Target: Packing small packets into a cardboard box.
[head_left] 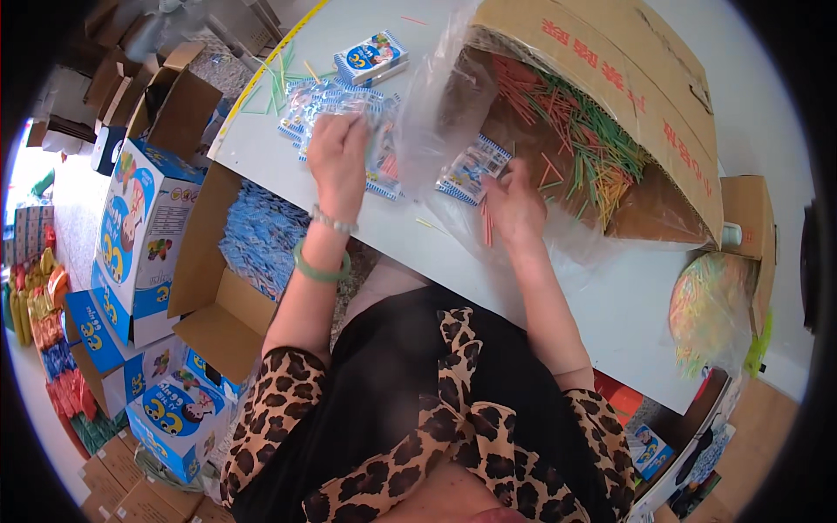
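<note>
My left hand (338, 161) is over a pile of small clear packets (327, 105) with blue-and-white striped ends. Its fingers are curled together, and what they hold, if anything, is hidden. At the mouth of a big carton, my right hand (521, 209) grips one such packet (475, 168) between thumb and fingers. A few thin red sticks (486, 225) poke out beneath that hand. Inside the tipped carton (602, 57), lined with clear plastic (436, 96), lie many loose red, green and yellow sticks (575, 131).
A small blue-and-white box (371, 57) stands behind the pile on the white table (410, 240). Left of the table, an open carton (231, 305) holds many blue packets (261, 231), beside printed boxes (139, 227). A bag of coloured sticks (708, 305) sits at the right.
</note>
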{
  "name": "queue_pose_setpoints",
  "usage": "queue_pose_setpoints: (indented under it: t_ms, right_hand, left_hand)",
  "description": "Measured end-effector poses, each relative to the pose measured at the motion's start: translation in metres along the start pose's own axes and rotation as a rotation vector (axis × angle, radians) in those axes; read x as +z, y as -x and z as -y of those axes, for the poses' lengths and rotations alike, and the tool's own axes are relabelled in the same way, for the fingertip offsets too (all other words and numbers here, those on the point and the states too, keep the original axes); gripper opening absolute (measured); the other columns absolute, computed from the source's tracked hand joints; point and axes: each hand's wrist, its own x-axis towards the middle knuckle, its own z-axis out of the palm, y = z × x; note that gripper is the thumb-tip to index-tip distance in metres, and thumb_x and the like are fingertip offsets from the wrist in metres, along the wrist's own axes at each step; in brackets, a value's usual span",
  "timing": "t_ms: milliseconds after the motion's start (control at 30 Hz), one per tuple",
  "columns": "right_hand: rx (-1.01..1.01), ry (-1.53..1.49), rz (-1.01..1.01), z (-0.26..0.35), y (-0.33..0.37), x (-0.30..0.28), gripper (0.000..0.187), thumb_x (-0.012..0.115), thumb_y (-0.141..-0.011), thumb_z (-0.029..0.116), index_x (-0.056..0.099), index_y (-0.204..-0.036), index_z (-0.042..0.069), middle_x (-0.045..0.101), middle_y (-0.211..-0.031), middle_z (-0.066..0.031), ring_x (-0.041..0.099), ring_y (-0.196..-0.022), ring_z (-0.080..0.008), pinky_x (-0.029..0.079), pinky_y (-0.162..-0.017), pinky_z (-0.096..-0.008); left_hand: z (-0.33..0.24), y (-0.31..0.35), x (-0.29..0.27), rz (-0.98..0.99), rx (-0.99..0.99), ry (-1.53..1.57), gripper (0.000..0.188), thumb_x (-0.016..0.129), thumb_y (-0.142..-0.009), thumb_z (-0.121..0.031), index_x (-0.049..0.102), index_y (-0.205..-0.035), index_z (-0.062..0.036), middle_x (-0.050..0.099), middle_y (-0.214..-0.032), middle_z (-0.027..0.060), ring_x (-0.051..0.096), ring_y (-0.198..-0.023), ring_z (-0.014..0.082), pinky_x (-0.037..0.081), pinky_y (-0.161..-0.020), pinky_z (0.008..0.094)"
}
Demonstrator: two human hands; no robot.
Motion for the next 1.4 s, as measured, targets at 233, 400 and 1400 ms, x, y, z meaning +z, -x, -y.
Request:
queue_pose_setpoints:
  t_ms: [233, 400, 1400]
  right_hand:
    - [0.131, 0.094, -0.04, 0.007, -0.026, 0.004, 0.053, 0.066, -0.076, 0.028, 0.044, -0.118, 0.003, 0.063, -0.093, -0.0173, 0.061, -0.087, -0.0329, 0.048, -0.076, -0.0406]
    - [0.04, -0.274, -0.173, -0.033, -0.036, 0.001, 0.044, 0.064, -0.074, 0.011, 0.048, -0.113, 0.001, 0.063, -0.085, -0.0126, 0.061, -0.076, -0.023, 0.048, -0.071, -0.0321]
    - [0.012, 0.754, -0.089, -0.111, -0.066, -0.117, 0.046, 0.055, -0.081, 0.025, 0.049, -0.121, 0.003, 0.05, -0.124, -0.0187, 0.045, -0.116, -0.0333, 0.036, -0.098, -0.0436]
  left_hand:
    - [0.021, -0.013, 0.002, -0.231, 0.346, -0.481, 0.021, 0.068, -0.073, -0.013, 0.064, -0.092, -0.0047, 0.06, -0.086, 0.0125, 0.056, -0.08, 0.0306, 0.042, -0.072, 0.0391]
    - [-0.028, 0.059, -0.016, -0.031, 0.643, -0.229, 0.022, 0.073, -0.064, -0.009, 0.065, -0.084, -0.0042, 0.057, -0.073, 0.0074, 0.054, -0.061, 0.024, 0.04, -0.052, 0.0336]
    - [-0.063, 0.11, 0.135, 1.212, 0.358, 0.482, 0.012, 0.059, -0.077, -0.009, 0.059, -0.083, 0.0013, 0.06, -0.108, 0.0173, 0.055, -0.102, 0.0318, 0.043, -0.087, 0.0379]
